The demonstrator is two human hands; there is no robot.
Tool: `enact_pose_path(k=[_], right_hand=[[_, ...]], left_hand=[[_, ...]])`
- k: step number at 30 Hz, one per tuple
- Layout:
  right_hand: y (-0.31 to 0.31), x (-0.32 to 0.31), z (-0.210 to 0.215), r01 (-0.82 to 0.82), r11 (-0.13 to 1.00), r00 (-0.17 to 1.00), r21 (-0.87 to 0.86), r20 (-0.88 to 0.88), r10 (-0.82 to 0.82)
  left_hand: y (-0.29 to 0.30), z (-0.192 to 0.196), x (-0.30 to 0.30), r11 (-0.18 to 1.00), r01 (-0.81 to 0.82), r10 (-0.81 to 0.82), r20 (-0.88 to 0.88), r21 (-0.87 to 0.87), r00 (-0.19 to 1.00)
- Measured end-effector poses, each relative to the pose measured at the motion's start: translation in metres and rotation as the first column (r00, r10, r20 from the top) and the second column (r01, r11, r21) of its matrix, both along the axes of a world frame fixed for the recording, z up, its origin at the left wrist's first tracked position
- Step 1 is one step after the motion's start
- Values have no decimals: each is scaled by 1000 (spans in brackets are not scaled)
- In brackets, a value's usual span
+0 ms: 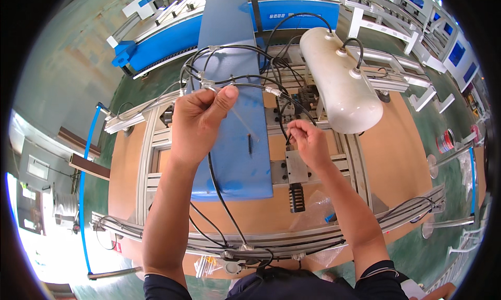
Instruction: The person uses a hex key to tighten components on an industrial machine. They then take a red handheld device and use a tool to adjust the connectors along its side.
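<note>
My left hand is closed, thumb against the fingers, beside a bundle of looped black air hoses. A thin translucent strip that looks like a cable tie runs down from its thumb over the blue beam. Lower and to the right, my right hand has its fingertips pinched together next to a black hose. Whether that hose is between them is hidden. Just below this hand sits a grey metal block with a black ribbed piece under it.
A white cylindrical tank with hoses on top lies at the right. Aluminium frame rails surround the brown board. A blue and white machine stands at the back. Blue posts rise at the left, and a can is at the right.
</note>
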State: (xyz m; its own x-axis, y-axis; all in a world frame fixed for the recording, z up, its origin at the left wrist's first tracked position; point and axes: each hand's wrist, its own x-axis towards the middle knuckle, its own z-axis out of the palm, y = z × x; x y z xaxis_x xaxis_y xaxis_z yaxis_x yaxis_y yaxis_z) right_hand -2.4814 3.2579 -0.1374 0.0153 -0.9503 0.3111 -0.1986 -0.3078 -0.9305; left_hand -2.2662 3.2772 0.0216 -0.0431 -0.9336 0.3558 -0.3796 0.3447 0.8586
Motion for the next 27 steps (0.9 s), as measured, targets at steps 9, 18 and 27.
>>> enact_pose_path(k=[9,18,27], right_hand=[[-42,61,45,-80,990,940,-116,-340,36],[58,-6,-16,301,934,775,190,-619,-124],[74,7,-29,412,873,641,261,-764,-74]], left_hand=[[-30,-71,44,931,-281,145,469,235,871],[-17,-115,41,856,-508,474,542,-98,694],[-19,-113,39,869,-493,453,482,-49,750]])
